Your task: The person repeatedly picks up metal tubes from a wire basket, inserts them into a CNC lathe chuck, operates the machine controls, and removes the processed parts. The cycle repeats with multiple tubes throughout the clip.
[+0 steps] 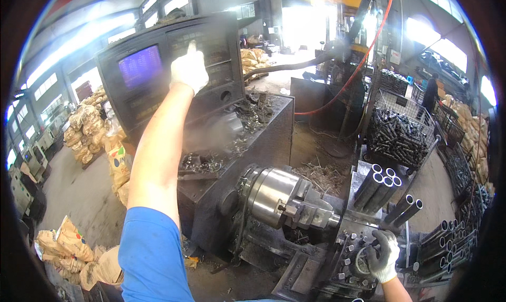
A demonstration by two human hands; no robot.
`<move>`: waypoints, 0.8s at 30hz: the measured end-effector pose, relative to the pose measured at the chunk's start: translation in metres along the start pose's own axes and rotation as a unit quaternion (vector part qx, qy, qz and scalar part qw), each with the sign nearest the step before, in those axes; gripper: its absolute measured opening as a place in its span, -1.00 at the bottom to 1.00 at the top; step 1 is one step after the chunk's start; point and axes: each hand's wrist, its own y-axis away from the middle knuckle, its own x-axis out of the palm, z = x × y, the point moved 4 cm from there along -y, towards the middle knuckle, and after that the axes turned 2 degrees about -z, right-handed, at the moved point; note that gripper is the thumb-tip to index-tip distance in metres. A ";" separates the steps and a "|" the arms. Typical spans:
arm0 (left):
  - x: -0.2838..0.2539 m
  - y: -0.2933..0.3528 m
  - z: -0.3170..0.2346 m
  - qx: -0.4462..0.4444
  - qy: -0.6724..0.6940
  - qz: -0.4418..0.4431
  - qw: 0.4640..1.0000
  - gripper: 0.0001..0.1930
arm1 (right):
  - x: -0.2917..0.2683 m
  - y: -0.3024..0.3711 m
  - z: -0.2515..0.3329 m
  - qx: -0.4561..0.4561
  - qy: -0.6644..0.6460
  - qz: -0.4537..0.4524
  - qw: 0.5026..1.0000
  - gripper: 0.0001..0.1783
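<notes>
My left hand (190, 70), in a white glove, reaches up to the dark control panel (216, 44) of a lathe. One finger points up against the keys, the others look folded, and nothing is held. My right hand (387, 255), in a white glove with grey soiled fingers, rests at the round top (362, 261) of the bolted tool post (342, 270). Its fingers are curved and apart. Between the hands sits the shiny metal chuck (269, 196), its jaws pointing right toward the tool post. A lit blue-purple screen (139, 66) is left of my left hand.
Dark metal tubes (371, 189) stand on the machine beyond my right hand; more tubes (445, 246) lie to its right. Metal shavings (253, 117) cover the headstock. A wire cage (400, 133) holds dark parts. Sacks (87, 128) are piled left. A red hose (363, 65) hangs behind.
</notes>
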 end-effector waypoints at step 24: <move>0.065 -0.028 -0.068 -0.010 0.008 -0.003 1.000 -0.63 | 0.000 -0.002 0.002 0.029 -0.001 0.008 1.000 -0.52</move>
